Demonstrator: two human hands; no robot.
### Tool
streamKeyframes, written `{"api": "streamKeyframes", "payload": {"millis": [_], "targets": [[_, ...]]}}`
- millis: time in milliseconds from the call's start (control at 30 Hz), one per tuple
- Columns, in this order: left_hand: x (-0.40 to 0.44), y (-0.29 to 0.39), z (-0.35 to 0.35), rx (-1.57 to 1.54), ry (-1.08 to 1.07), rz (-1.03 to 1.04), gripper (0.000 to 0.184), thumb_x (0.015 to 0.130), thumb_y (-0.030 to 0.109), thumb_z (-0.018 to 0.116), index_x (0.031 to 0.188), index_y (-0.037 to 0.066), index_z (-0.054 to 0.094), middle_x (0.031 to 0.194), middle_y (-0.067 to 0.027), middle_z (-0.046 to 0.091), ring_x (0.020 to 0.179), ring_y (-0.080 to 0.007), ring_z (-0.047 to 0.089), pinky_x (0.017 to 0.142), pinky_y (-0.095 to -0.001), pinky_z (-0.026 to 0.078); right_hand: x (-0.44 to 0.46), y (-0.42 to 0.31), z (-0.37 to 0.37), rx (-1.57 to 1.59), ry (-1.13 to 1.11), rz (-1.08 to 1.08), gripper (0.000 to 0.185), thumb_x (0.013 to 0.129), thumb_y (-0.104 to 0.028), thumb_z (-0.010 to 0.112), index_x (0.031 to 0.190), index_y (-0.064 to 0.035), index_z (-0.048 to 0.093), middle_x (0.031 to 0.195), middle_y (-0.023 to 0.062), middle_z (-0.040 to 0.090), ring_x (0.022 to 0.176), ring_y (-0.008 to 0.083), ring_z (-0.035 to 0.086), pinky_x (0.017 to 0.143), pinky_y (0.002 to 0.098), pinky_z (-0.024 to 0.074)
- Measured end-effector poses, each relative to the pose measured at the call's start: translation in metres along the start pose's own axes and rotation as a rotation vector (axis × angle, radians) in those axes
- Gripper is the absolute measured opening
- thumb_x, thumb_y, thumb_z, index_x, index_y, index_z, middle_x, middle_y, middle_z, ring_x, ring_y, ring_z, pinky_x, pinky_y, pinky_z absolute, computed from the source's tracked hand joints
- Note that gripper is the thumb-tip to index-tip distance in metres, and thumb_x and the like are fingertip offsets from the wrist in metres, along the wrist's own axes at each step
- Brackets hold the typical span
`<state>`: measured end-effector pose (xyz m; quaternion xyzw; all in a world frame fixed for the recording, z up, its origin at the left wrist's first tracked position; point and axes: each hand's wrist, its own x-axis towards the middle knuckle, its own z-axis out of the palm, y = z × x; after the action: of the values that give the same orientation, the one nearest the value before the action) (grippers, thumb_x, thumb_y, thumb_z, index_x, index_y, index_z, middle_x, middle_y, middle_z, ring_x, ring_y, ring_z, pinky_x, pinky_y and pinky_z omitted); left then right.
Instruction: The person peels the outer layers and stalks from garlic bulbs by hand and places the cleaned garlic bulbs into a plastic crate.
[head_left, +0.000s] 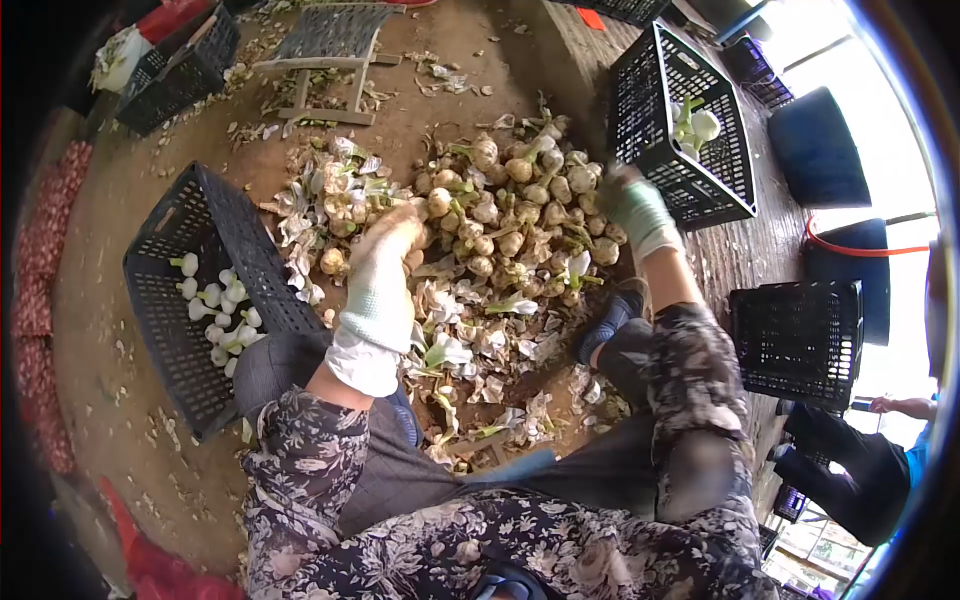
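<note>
A heap of unpeeled garlic bulbs (520,195) with stalks and loose skins lies on the ground in front of me. My left hand (388,245), in a whitish knitted glove, is at the heap's left side with its fingers curled against a garlic bulb (439,202). My right hand (640,212), in a greenish-white glove, is at the heap's right edge beside a black crate (690,185). Motion smears its fingers, so what they hold is unclear. Peeled white bulbs (697,128) lie in that crate. More peeled bulbs (225,310) sit in a tilted black crate (165,350) to my left.
A low stool (330,60) stands beyond the heap. Dark tubs (820,150) and a stacked black crate (797,335) are on the right, near another person (850,470). Red mesh sacks (50,250) line the far left. Another crate (185,70) stands at upper left.
</note>
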<state>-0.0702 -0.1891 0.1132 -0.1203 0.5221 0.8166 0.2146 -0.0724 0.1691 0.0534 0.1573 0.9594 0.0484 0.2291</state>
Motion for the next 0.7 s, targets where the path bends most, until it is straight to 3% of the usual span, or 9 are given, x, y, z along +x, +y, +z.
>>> {"api": "streamKeyframes", "payload": {"millis": [33,100,200,267,333,433,533,600,700], "targets": [[-0.003,0.002,0.004,0.019,0.008,-0.013,0.032,0.083,0.016,0.053,0.111,0.0,0.054,0.097,-0.0027,0.057,0.084,-0.0102,0.052,0.075,-0.0233,0.041,-0.005,-0.026,-0.004,0.118,-0.05,0.056,0.018,0.082,-0.018,0.048,0.09,-0.006,0.058,0.084,0.0097,0.06,0.079,0.0205,0.056,0.072,0.0291,0.0461],[0.005,-0.009,-0.002,0.088,0.002,-0.018,0.03,0.083,0.016,0.051,0.109,0.0,0.055,0.101,-0.0053,0.058,0.087,-0.0141,0.055,0.076,-0.0272,0.044,0.089,-0.008,0.141,1.346,0.318,0.192,0.018,0.081,-0.02,0.051,0.088,-0.0054,0.06,0.072,0.0073,0.057,0.065,0.0215,0.053,0.068,0.0276,0.0459],[0.008,-0.017,-0.004,0.131,-0.045,-0.062,0.03,0.083,0.014,0.051,0.109,0.0,0.054,0.099,-0.005,0.058,0.086,-0.0139,0.055,0.074,-0.0246,0.044,0.076,-0.05,0.083,0.757,0.308,0.47,0.044,0.079,-0.019,0.054,0.12,-0.0034,0.046,0.094,0.0143,0.06,0.083,0.0236,0.054,0.076,0.0295,0.0439],[0.015,-0.022,-0.004,0.098,-0.022,-0.07,0.029,0.083,0.013,0.051,0.108,-0.001,0.054,0.098,-0.0044,0.057,0.086,-0.014,0.055,0.074,-0.0249,0.044,0.102,-0.056,0.099,0.463,0.746,0.327,0.054,0.078,-0.017,0.054,0.127,-0.0035,0.037,0.092,0.019,0.06,0.079,0.0293,0.056,0.071,0.034,0.0444],[0.021,-0.02,-0.002,0.123,-0.035,-0.093,0.029,0.083,0.013,0.051,0.109,-0.001,0.054,0.098,-0.0046,0.057,0.087,-0.014,0.056,0.074,-0.0248,0.044,0.091,-0.062,0.053,0.894,0.226,0.384,0.08,0.069,-0.004,0.054,0.137,-0.0031,0.012,0.105,0.0217,0.057,0.099,0.0294,0.056,0.082,0.0318,0.0439],[0.023,-0.021,0.004,0.132,-0.034,-0.116,0.03,0.083,0.011,0.05,0.109,-0.001,0.054,0.099,-0.0052,0.057,0.088,-0.014,0.056,0.075,-0.0244,0.044,0.133,-0.065,0.121,1.299,0.403,0.287,0.034,0.077,0.0,0.051,0.11,-0.0038,0.056,0.094,0.0134,0.062,0.085,0.0211,0.058,0.075,0.0301,0.0432],[0.025,-0.022,0.003,0.142,-0.062,-0.133,0.03,0.083,0.01,0.049,0.11,-0.002,0.053,0.101,-0.006,0.057,0.089,-0.0141,0.055,0.076,-0.0247,0.044,0.088,-0.092,0.108,0.798,0.647,0.024,0.026,0.077,0.004,0.049,0.1,-0.0027,0.059,0.084,0.0047,0.061,0.077,0.0175,0.055,0.072,0.0256,0.0435],[0.023,-0.019,0.005,0.134,-0.074,-0.134,0.03,0.083,0.009,0.049,0.11,-0.002,0.053,0.102,-0.0063,0.057,0.089,-0.0143,0.055,0.076,-0.0245,0.044,0.068,-0.107,0.092,1.863,0.562,0.036,0.019,0.079,0.002,0.05,0.098,0.0004,0.057,0.081,0.0043,0.059,0.073,0.0111,0.056,0.061,0.0232,0.047],[0.02,-0.021,0.005,0.101,-0.077,-0.145,0.031,0.085,0.014,0.049,0.113,-0.001,0.051,0.103,-0.0086,0.057,0.085,-0.0166,0.058,0.073,-0.028,0.048,-0.006,-0.116,0.033,2.436,0.099,-0.227,0.024,0.083,-0.008,0.053,0.105,0.0001,0.052,0.084,0.0061,0.059,0.07,0.0129,0.058,0.059,0.0223,0.0488]]}}
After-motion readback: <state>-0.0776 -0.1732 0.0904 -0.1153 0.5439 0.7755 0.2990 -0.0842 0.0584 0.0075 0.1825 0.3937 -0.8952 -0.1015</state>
